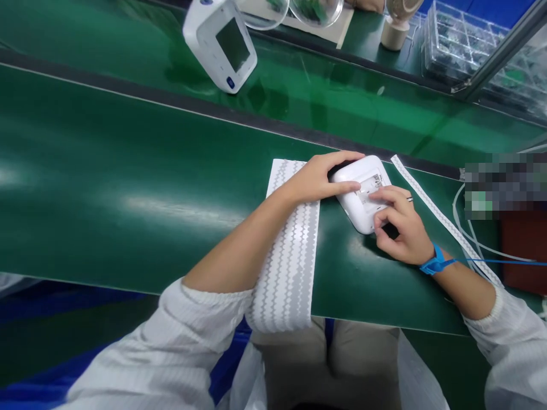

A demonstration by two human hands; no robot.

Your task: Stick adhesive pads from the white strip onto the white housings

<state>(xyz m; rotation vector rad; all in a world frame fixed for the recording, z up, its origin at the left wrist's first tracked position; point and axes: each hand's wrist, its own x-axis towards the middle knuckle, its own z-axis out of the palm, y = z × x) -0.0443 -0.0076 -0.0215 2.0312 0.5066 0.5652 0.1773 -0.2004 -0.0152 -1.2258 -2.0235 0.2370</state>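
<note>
A white rounded electronic device (356,210) lies on the green bench, its open battery-like compartment facing up. My left hand (318,177) holds its left side, with the thumb on the upper face and the fingers along the far edge. My right hand (400,228) is at the device's right side. Its index fingertip touches the compartment area, while the thumb and other fingers curl together by the near right edge; anything between them is too small to make out. A blue wrist strap (435,262) circles my right wrist. Under my left forearm is a sheet of white strips with grey zigzag marks (294,256).
A similar white device with a grey screen (220,45) stands beyond the bench's dark ledge. A single zigzag strip (444,219) lies right of my hand, near pale cables (459,219). Clear divided boxes (457,42) and round clear dishes (316,11) sit on the back shelf.
</note>
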